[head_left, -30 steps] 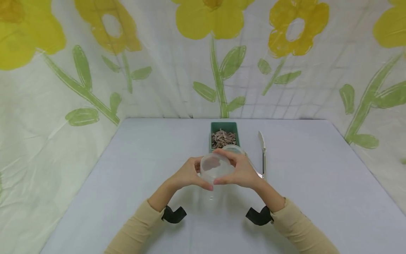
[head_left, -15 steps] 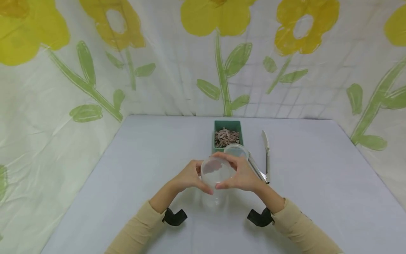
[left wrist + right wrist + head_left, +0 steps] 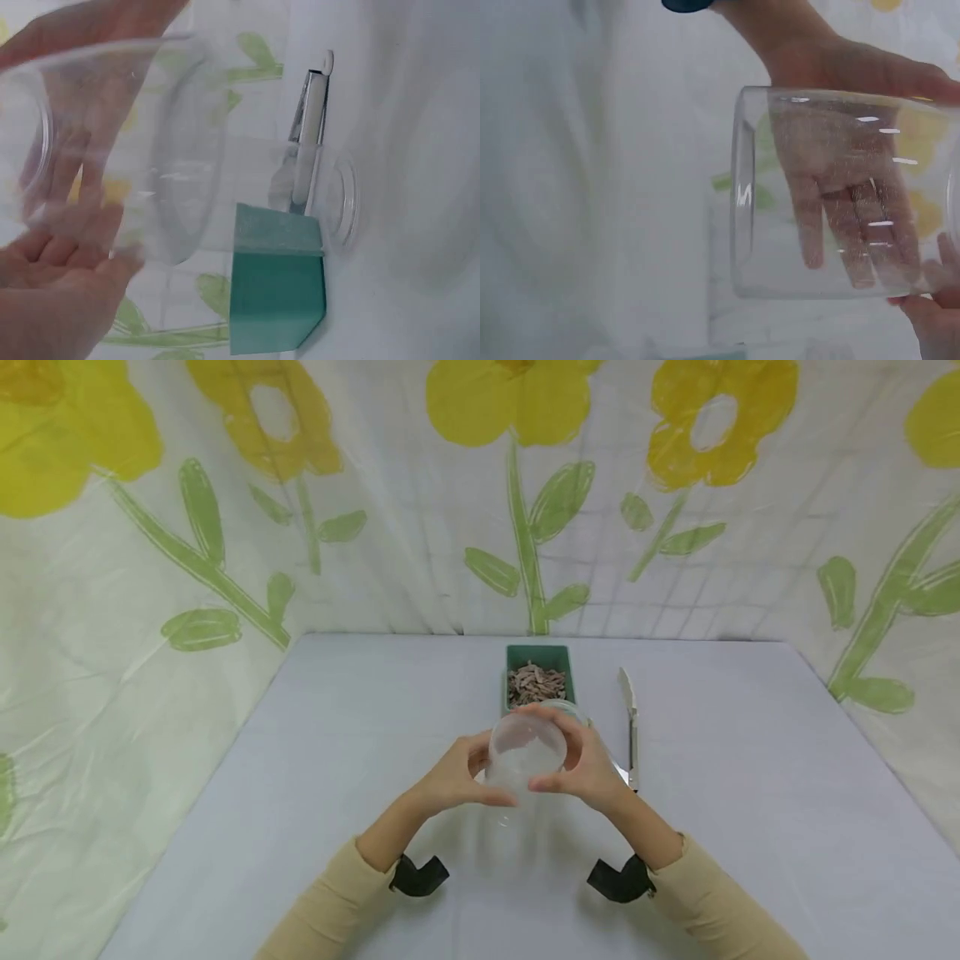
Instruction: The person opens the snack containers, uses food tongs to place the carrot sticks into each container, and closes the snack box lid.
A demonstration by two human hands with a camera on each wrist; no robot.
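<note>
A clear plastic container (image 3: 527, 748) is held up above the table between both hands, its round end facing the head camera. My left hand (image 3: 456, 779) grips it from the left, thumb at the near side. From the right, my right hand (image 3: 588, 770) curves round it, fingers along the far edge and thumb in front. Through the container's transparent wall (image 3: 744, 195), the right wrist view shows fingers behind it. Beyond the hands stands a second clear container (image 3: 567, 707), partly hidden by the right hand. I cannot tell whether the held container has a lid.
A green box (image 3: 538, 655) with brown strips (image 3: 536, 683) stands at the back. Metal tongs (image 3: 632, 727) lie spread to its right, partly behind the right hand. A flowered curtain (image 3: 420, 552) hangs behind the table (image 3: 375, 693).
Both hands have carried the container slightly up and to the right over the last half second. The right hand now covers more of the second container and tongs. The head view has shifted slightly.
</note>
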